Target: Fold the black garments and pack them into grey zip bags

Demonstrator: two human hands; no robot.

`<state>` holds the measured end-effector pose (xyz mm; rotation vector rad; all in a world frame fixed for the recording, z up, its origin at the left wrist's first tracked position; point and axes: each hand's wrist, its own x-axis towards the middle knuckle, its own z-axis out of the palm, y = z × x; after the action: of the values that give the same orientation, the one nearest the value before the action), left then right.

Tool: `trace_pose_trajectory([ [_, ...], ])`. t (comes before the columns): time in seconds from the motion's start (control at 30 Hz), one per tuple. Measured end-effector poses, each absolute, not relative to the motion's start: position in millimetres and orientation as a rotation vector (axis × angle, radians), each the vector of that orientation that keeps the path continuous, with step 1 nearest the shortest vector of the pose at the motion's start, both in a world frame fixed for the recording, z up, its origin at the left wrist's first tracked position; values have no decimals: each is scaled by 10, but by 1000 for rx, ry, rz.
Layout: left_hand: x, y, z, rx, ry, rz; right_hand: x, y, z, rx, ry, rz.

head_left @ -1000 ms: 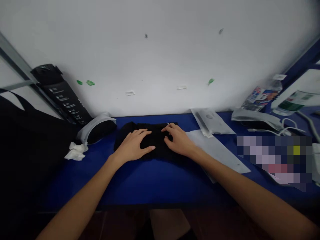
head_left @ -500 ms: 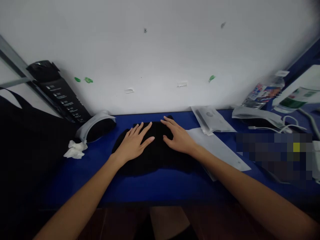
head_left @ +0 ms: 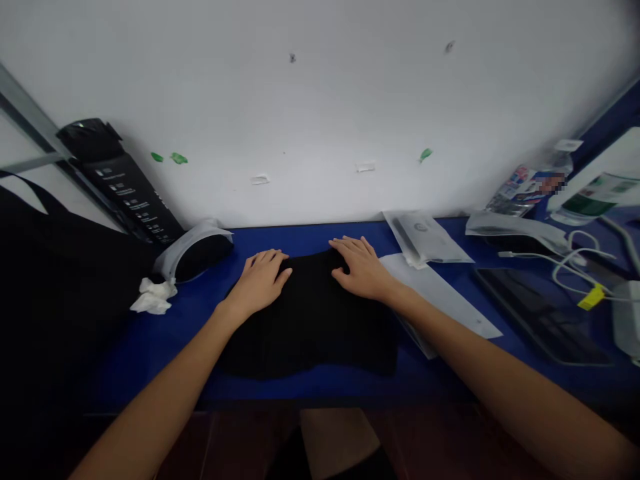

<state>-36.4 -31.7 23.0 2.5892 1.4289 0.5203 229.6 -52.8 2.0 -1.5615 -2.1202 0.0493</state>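
Observation:
A black garment (head_left: 315, 320), shaped like a pair of shorts, lies spread on the blue table (head_left: 270, 390), its lower edge close to the table's front. My left hand (head_left: 260, 280) rests on its upper left corner, fingers stretched over the far edge and thumb apart. On the upper right corner lies my right hand (head_left: 363, 267), palm down, fingers extended and thumb out to the side. Both hands touch the cloth without visibly gripping it. The cloth is too dark to show seams or folds.
Right of the garment are a white sheet (head_left: 440, 293), a translucent packet (head_left: 435, 240), a dark tablet-like slab (head_left: 540, 313), a white cable (head_left: 565, 267) and a plastic bottle (head_left: 525, 183). Leftward are crumpled tissue (head_left: 154, 297), a black box (head_left: 130, 193) and a black bag (head_left: 60, 287).
The garment lies flatter and wider, and its lower edge has come nearer to me. My left hand has shifted slightly left with its fingers closer together; my right hand has moved slightly right.

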Motion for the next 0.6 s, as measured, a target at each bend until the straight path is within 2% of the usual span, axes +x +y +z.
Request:
trace_pose_trajectory([
  [0.17, -367, -307, 413, 2411, 1302, 680, 2359, -525, 144, -1567, -2045, 18],
  [0.37, -319, -338, 524, 2508, 1239, 1081, 2388, -550, 261, -1436, -2007, -49],
  [0.43, -311, -353, 522, 2564, 1238, 1036, 2394, -554, 264, -1470, -2074, -62],
  [0.6, -302, -419, 502, 2580, 1218, 600, 2424, -566, 255, -1593, -2241, 111],
])
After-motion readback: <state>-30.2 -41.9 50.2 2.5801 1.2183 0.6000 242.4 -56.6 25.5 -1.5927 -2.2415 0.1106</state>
